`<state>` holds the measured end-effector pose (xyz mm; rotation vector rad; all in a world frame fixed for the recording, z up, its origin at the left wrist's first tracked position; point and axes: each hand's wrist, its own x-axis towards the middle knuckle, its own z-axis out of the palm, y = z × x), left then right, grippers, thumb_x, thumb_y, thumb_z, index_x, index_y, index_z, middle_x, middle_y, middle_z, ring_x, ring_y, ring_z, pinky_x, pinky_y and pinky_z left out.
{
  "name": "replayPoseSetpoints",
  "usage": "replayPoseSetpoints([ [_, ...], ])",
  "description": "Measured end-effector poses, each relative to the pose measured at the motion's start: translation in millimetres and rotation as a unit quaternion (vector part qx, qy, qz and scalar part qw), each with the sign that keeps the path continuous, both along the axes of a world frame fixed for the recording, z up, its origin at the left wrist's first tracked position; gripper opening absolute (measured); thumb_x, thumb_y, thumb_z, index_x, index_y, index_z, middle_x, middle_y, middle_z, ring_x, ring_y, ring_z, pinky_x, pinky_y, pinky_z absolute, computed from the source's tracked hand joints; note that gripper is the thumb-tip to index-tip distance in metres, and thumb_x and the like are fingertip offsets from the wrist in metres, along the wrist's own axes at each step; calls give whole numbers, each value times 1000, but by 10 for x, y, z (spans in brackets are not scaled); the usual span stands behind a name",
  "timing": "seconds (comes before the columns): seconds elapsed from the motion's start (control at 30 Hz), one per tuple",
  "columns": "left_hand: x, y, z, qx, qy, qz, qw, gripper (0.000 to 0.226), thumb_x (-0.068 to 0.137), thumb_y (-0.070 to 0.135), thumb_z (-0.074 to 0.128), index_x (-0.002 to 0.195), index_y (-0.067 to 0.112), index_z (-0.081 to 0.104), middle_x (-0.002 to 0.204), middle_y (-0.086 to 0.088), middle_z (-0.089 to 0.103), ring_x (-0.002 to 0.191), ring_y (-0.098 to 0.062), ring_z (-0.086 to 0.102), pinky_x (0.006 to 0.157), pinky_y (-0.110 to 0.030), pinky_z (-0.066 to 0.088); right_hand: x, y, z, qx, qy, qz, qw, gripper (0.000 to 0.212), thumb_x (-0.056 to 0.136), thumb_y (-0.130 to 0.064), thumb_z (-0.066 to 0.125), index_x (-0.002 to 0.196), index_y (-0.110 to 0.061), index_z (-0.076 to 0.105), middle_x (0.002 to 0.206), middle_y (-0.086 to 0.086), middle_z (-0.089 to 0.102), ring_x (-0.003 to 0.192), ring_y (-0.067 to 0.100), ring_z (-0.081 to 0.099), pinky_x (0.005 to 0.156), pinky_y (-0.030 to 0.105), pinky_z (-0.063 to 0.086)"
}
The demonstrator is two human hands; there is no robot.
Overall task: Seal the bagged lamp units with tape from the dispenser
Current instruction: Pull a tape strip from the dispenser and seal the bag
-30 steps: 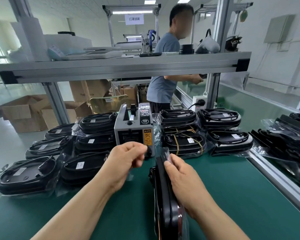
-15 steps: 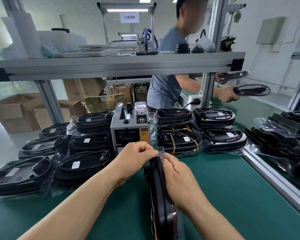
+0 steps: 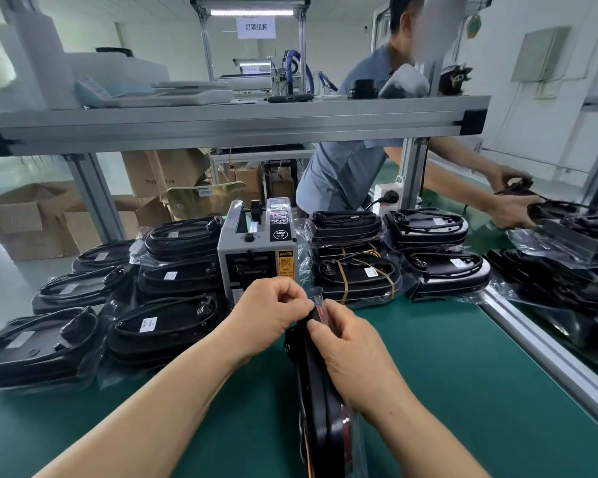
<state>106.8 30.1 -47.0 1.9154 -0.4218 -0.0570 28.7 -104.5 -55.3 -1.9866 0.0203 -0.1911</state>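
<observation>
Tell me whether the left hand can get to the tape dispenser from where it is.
Probably yes: the left hand sits just in front of the tape dispenser with nothing between, though it pinches the bagged lamp unit.

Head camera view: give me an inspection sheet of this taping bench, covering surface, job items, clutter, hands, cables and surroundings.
Surface: green mat.
Job's things: tape dispenser upright mid-bench; one bagged lamp unit stood on edge before it; bagged stacks left and right of the dispenser.
Clutter: cardboard boxes on the floor behind.
Hands: left hand pinches the unit's bag top; right hand grips the unit, thumb at the same spot; tape not discernible.
Cables: black plug in a white socket box behind the stacks.
Surroundings: upper shelf overhead; another person handling lamps at right.
</observation>
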Motion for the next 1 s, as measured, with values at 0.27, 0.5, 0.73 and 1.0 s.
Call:
replayPoseSetpoints([
  [0.27,12,7,9,47,-10,29,998,16,82,21,77,71,18,67,60,9,54,56,-5,46,61,-24,42,0,-8,-7,4,6,0,1000,16,94,-28,53,99,-16,62,90,6,70,89,28,61,82,44,50],
  [0.5,85,-5,8,-17,147,56,987,16,77,21,80,77,17,65,59,8,55,59,-10,47,59,-25,40,9,-6,-21,7,9,6,1000,16,93,-26,52,101,-16,62,93,9,71,91,30,63,83,47,53],
  [0.73,86,-207,-107,-152,232,105,955,7,81,17,74,77,12,70,56,2,62,40,-5,51,42,-17,42,33,-28,-33,-3,17,6,1000,19,93,-28,53,109,-27,63,96,-3,71,94,20,65,89,42,52],
  [1.0,74,-264,-181,-168,195,146,955,24,79,28,81,71,11,66,66,-8,70,50,-15,60,47,-22,49,39,-15,-14,7,85,2,996,32,87,-49,66,113,-31,63,103,-10,71,99,13,66,91,35,54],
])
